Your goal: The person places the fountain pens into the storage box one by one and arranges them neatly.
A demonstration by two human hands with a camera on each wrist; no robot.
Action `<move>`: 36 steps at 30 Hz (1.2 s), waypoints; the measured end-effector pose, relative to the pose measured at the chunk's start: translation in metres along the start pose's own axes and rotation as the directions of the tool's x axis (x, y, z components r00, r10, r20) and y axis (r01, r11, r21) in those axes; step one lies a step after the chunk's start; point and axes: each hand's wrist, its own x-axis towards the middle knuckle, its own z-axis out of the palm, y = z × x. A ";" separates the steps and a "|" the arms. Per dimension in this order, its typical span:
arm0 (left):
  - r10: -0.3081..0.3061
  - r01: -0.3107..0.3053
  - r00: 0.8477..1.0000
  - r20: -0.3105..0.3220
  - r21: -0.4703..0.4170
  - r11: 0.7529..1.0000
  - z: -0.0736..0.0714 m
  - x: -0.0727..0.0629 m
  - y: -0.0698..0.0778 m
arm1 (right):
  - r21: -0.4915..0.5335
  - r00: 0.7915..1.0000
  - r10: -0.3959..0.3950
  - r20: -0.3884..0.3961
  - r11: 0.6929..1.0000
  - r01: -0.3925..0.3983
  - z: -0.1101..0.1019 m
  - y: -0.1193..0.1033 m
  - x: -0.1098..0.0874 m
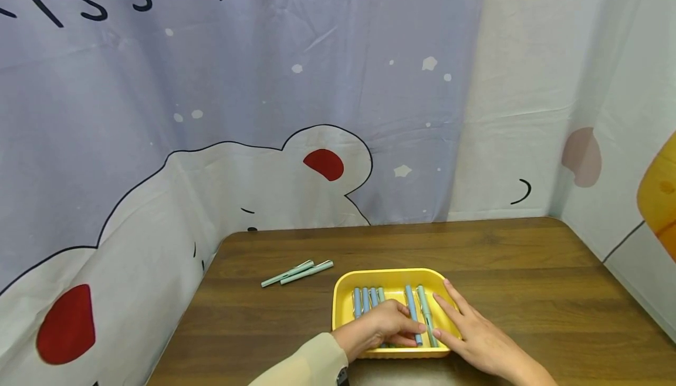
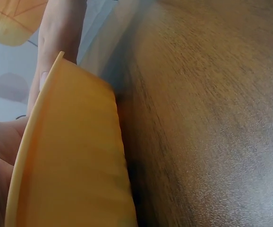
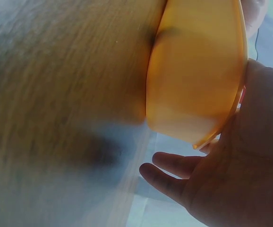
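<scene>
A yellow tray (image 1: 388, 273) on the table holds a row of blue and green pens. My left hand (image 1: 388, 324) reaches into it from the left, thumb and index finger pinching the lower part of a blue pen (image 1: 411, 302). Just right of that pen lies a green pen (image 1: 424, 302). Over the tray's right side, my right hand (image 1: 477, 336) spreads its fairly straight fingers, thumb tip close to the green pen; contact is unclear. More pens (image 1: 365, 301) lie at the tray's left, partly hidden by my left hand. In both wrist views the tray's outer wall (image 2: 80, 142) blocks the pens.
Two more green pens (image 1: 307, 271) lie side by side on the wooden table (image 1: 253, 327), left of and behind the tray. A patterned curtain (image 1: 317, 81) hangs behind the table and along its sides.
</scene>
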 end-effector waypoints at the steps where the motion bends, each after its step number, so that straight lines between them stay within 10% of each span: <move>1: -0.001 0.001 1.000 0.000 0.006 1.000 0.000 0.000 0.000 | -0.001 1.000 -0.001 0.001 1.000 0.001 0.000 0.000 0.000; 36: 0.014 -0.012 0.999 -0.034 0.073 0.997 0.013 0.003 0.001 | 0.016 0.999 0.023 0.043 1.000 -0.023 0.001 0.003 0.002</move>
